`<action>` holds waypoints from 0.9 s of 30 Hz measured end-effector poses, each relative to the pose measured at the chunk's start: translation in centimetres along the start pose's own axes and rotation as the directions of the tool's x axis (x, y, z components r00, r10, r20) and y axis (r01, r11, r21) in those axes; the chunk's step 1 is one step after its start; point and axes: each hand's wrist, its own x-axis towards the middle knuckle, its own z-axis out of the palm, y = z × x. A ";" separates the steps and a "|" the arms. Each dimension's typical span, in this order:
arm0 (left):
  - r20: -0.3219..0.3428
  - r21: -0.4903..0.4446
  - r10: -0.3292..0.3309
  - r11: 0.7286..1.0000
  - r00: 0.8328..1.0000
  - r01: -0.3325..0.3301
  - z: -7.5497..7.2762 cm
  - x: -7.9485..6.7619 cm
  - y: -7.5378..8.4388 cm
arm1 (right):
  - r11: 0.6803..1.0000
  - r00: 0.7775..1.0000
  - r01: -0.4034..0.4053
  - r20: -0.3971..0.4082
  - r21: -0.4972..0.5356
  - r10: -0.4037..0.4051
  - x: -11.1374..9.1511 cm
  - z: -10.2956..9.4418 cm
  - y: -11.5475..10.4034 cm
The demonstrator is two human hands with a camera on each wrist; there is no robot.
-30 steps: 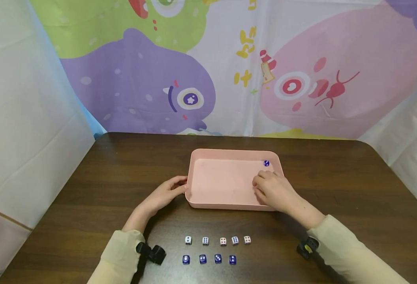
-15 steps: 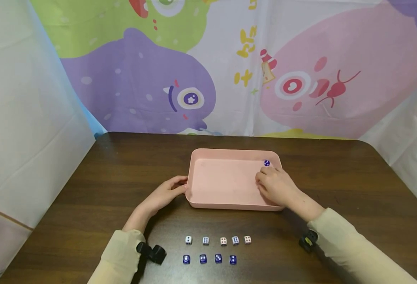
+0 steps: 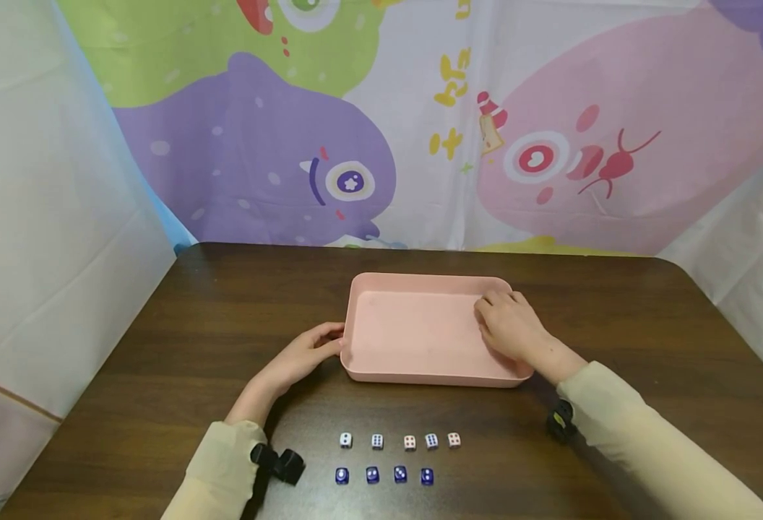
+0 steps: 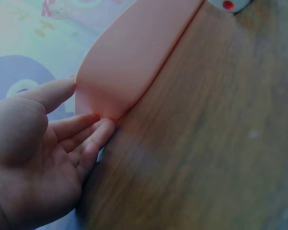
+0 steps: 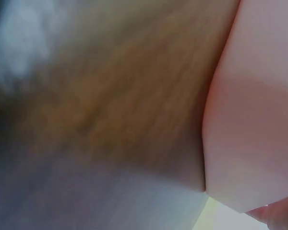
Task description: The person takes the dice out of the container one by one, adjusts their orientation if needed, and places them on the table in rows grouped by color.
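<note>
A shallow pink tray (image 3: 420, 332) lies on the table. My left hand (image 3: 303, 354) grips its left end; in the left wrist view the thumb (image 4: 57, 93) meets the rim and the bent fingers (image 4: 98, 132) touch the lower wall. My right hand (image 3: 511, 325) reaches over the tray's right wall, knuckles up and fingers bent down near the far right corner. It covers the spot where a blue die lay, so the die and fingertips are hidden. The right wrist view shows mostly the tray's outer wall (image 5: 254, 110), with a bit of a finger at the lower right.
In front of the tray on the brown table (image 3: 258, 289) stand two rows of dice: several white dice (image 3: 378, 441) behind, several blue dice (image 3: 372, 474) nearer. A cartoon-print cloth (image 3: 420, 144) hangs behind the table's far edge.
My right hand has moved away from me and slightly right inside the tray, now covering the spot of the blue die seen earlier. The left hand and dice rows stay put.
</note>
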 end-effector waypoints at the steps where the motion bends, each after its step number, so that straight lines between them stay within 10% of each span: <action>1: -0.001 0.000 -0.001 1.000 1.000 0.001 0.0 0.0 0.0 | 1.000 1.000 -0.005 0.005 -0.007 0.005 0.1 0.1 0.1; 27: 0.008 -0.012 0.016 1.000 1.000 -0.016 0.0 -0.1 -0.1 | 0.999 1.000 -0.017 0.006 -0.049 0.018 0.3 1.0 1.4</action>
